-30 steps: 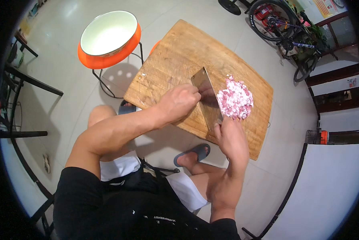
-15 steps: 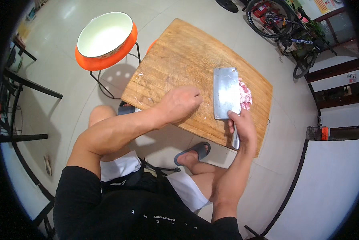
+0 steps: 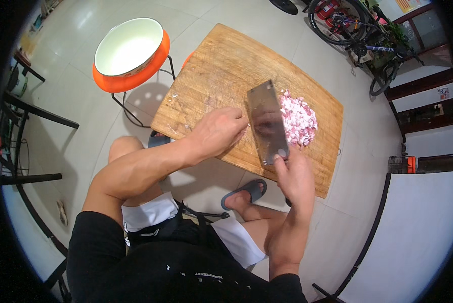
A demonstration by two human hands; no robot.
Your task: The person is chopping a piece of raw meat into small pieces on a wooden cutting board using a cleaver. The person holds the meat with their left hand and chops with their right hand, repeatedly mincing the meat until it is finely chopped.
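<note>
My right hand grips a cleaver by its handle, most of which the hand covers. The broad blade slants up and to the left over a thick wooden chopping board. Just right of the blade lies a heap of chopped pink and white meat, partly hidden behind the steel. To the left of the cleaver my left hand is closed, its fingers curled under over the board's near part. Whatever its fingertips may hold is hidden.
Beyond the board's left side, a deep cream-coloured bowl sits on an orange stool with thin black legs. Small scraps stick to the board's left corner. A bicycle stands far right, and black chair legs reach in from the left.
The cleaver has swung left and tilted, uncovering much more of the meat heap. My right hand moved slightly left with it; my left hand shifted a little left and stays closed.
</note>
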